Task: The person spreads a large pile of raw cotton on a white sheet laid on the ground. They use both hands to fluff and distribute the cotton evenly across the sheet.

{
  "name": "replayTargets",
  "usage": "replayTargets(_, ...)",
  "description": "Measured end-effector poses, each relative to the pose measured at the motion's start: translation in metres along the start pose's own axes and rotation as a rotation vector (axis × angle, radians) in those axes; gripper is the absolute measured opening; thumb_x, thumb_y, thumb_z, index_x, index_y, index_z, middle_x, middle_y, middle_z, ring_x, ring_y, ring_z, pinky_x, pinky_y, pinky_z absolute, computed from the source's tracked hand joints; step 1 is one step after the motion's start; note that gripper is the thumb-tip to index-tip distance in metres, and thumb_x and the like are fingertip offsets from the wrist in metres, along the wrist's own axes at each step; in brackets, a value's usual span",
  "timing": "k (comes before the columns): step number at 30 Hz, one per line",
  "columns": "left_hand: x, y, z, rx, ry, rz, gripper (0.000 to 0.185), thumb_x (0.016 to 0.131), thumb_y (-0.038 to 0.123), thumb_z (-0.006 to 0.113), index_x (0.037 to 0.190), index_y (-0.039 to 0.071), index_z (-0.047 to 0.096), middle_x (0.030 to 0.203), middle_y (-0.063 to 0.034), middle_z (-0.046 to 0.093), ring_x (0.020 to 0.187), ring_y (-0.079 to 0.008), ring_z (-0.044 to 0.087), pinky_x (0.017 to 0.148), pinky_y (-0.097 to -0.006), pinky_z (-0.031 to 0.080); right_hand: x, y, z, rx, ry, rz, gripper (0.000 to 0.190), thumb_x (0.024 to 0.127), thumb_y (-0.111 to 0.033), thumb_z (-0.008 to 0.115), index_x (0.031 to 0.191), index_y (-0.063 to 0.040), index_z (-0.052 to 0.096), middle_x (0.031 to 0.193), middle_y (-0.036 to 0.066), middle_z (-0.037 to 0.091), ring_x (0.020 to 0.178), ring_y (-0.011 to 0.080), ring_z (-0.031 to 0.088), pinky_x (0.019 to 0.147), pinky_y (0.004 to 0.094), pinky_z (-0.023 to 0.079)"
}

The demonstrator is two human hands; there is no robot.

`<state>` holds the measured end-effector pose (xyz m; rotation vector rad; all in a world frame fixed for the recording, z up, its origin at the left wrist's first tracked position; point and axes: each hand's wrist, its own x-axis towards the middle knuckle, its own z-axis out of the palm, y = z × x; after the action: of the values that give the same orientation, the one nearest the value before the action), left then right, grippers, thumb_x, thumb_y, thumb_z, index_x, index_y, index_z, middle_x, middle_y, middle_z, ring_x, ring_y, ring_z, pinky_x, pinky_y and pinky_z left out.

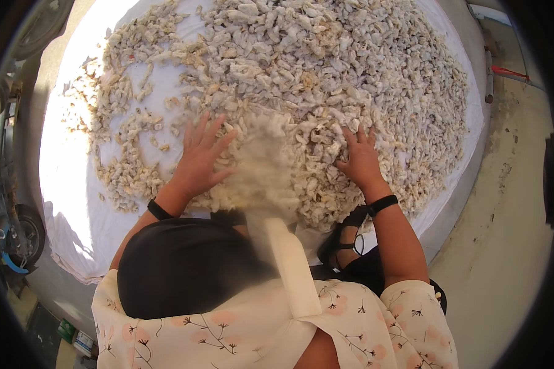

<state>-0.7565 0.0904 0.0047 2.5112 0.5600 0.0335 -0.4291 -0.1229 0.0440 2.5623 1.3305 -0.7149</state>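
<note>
A broad heap of pale, fluffy tufts point(277, 60), which look like raw cotton or cocoons, is spread over a white cloth point(69, 193). My left hand point(203, 157) lies flat with fingers spread at the heap's near left part, beside a thinly covered patch of cloth. On the right, my right hand point(362, 154) has its fingertips among the tufts, fingers apart. Neither hand grips anything that I can see. Between the hands the tufts are blurred. A cream-coloured fabric strip point(293, 267) hangs from my patterned top towards the heap.
A sandalled foot point(346, 249) is at the cloth's near edge, close to my right forearm. A wheel point(25, 237) stands beyond the cloth at left, with small containers point(76, 339) lower down. A red object point(510, 72) is at the upper right.
</note>
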Motion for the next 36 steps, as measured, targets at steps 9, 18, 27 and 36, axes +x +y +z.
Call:
replayTargets(9, 0.043, 0.043, 0.028, -0.053, -0.423, 0.497, 0.088, 0.067, 0.046, 0.085, 0.146, 0.034, 0.048, 0.154, -0.0159, 0.039, 0.149, -0.0422, 0.021, 0.12, -0.0666, 0.006, -0.072, 0.199, 0.045, 0.575, -0.125, 0.743, 0.111, 0.069, -0.044, 0.086, 0.15, 0.007, 0.028, 0.15, 0.034, 0.036, 0.137, 0.0465, 0.04, 0.109, 0.0461, 0.042)
replayTargets(18, 0.039, 0.032, 0.029, -0.042, -0.225, 0.319, 0.058, 0.059, 0.019, 0.085, 0.111, 0.008, 0.061, 0.141, -0.0134, 0.05, 0.139, -0.0372, 0.039, 0.114, -0.0551, 0.028, -0.038, -0.014, 0.018, 0.333, -0.084, -0.181, 0.098, 0.067, -0.016, 0.089, 0.151, -0.013, 0.039, 0.139, 0.03, 0.041, 0.128, 0.0542, 0.04, 0.104, 0.0525, 0.044)
replayTargets(27, -0.019, -0.011, 0.008, -0.114, -0.199, 0.317, 0.048, 0.056, 0.004, 0.077, 0.101, 0.005, 0.06, 0.124, -0.0098, 0.057, 0.126, -0.0321, 0.05, 0.109, -0.0518, 0.034, -0.07, -0.107, 0.052, 0.218, -0.012, -0.718, 0.05, 0.084, -0.007, 0.062, 0.129, -0.026, 0.062, 0.162, 0.014, 0.028, 0.141, 0.049, 0.034, 0.105, 0.0705, 0.034)
replayTargets(36, -0.013, -0.043, -0.014, 0.115, -0.004, 0.027, 0.051, 0.064, -0.006, 0.062, 0.114, 0.005, 0.061, 0.12, -0.0122, 0.059, 0.12, -0.0342, 0.052, 0.105, -0.0441, 0.039, -0.016, 0.036, 0.023, 0.129, 0.172, 0.118, 0.082, 0.065, 0.002, 0.074, 0.142, -0.015, 0.049, 0.156, 0.026, 0.027, 0.143, 0.0545, 0.024, 0.114, 0.0583, 0.031)
